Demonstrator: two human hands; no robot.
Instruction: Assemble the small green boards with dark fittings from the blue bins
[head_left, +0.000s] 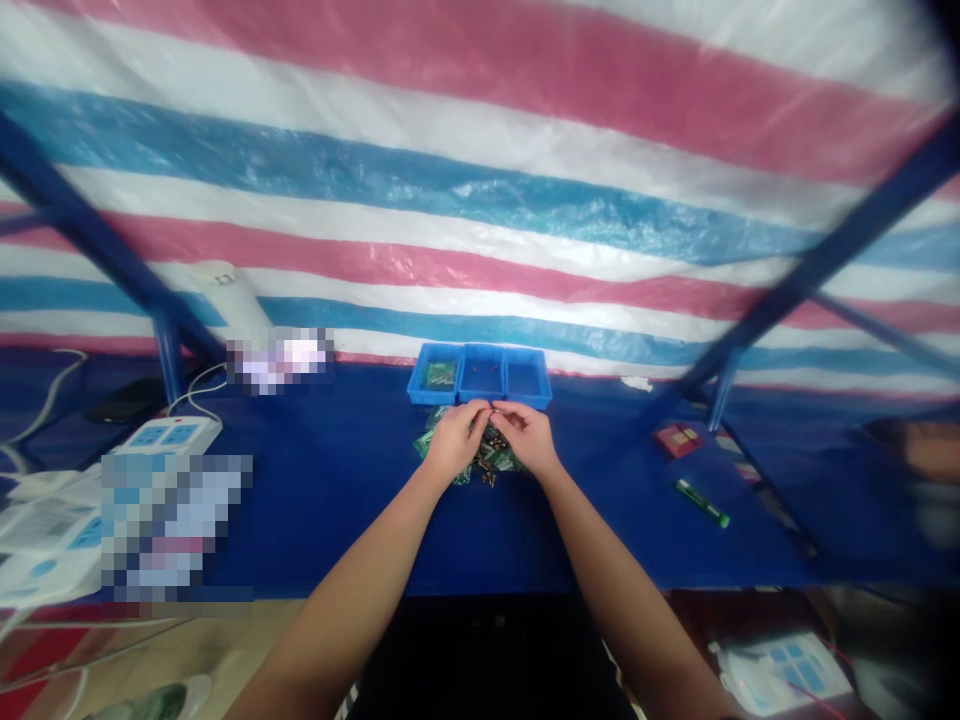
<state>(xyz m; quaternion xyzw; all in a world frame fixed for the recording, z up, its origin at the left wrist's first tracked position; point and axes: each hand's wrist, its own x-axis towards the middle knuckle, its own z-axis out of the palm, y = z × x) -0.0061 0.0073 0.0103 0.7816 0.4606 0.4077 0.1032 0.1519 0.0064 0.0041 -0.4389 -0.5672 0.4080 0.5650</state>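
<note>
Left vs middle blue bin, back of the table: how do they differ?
Contents: the left bin holds a green piece, while the middle bin holds a few small dark parts.
Fill: the green piece covers much of the left bin's floor, while the dark parts leave most of the middle bin's floor bare.
Shared: both are open-topped, blue, similar in size, and stand side by side.

The three-compartment plastic tray (480,372) sits at the far edge of the table (600,540), with small circuit boards (441,375) in its left compartment. Just before the tray lies a heap of small electronic parts (489,462). Well left of the tray is a power strip (169,435); well right are a flat packet (677,440) and a narrow stick (701,503).
</note>
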